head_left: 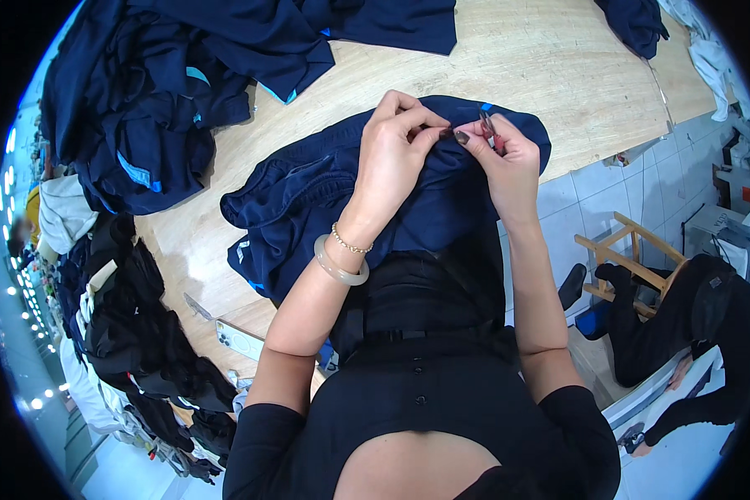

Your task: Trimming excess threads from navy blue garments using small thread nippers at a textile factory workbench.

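A navy blue garment lies bunched at the table's near edge, with a gathered, band-like edge on its left side. My left hand is closed in a pinch on its fabric near the far side. Close beside it, my right hand is closed too, thumb and forefinger at the same spot. Tucked in the right hand is a small tool, apparently thread snips, partly hidden by the fingers. Whatever lies between the fingertips is too small to make out. A small bright blue tab shows at the garment's far edge.
More navy garments with light blue trim are heaped at the far left of the wooden table. Dark clothes hang along the left edge, near a phone. On the right are a wooden stool and another person in black.
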The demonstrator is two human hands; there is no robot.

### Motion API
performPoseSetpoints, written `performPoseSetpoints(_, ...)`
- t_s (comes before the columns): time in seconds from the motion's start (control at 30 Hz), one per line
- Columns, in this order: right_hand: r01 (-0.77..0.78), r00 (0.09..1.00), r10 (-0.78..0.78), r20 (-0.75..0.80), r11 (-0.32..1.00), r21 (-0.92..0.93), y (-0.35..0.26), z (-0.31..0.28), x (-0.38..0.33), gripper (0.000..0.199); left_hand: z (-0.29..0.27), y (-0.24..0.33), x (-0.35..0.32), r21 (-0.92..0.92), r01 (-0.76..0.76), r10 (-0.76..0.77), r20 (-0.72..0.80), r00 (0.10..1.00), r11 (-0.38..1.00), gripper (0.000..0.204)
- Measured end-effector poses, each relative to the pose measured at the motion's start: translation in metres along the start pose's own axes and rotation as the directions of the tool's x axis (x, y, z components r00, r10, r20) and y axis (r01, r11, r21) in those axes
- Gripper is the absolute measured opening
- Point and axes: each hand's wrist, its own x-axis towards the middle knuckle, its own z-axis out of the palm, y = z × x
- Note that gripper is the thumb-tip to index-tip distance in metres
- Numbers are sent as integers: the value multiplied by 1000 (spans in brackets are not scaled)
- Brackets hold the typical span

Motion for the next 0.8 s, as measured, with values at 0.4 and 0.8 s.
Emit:
performPoseSetpoints(0.4,8,987,-17,-159,998,-54,-5,2,4,12,8,-3,-2,-485,79,-164,-134,977,871,19)
performPoseSetpoints(0.8,-10,993,-5,-117,992,-124,-7,0,9,14,-6,3,-7,313,-143,198,-153,968,939,7)
